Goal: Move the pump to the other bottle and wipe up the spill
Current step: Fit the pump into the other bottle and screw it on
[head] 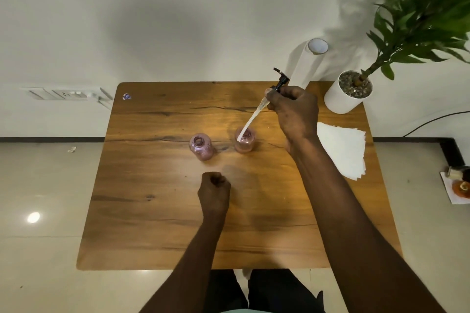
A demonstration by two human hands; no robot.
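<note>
Pump (pixel 279 81) in right hand (pixel 295 109), tube over right bottle (pixel 244 140).

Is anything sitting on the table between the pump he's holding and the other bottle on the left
Nothing visible does. The right hand holds the pump, its tube tip at the right bottle. Only bare table separates it from the open left bottle; the left hand rests nearer the person.

Right grip (pixel 292 107): arm extended forward, raised, fingers closed around the pump (pixel 279 81) collar. Left grip (pixel 215 192): closed in a fist, holding nothing, low over the table (pixel 152 211).
</note>
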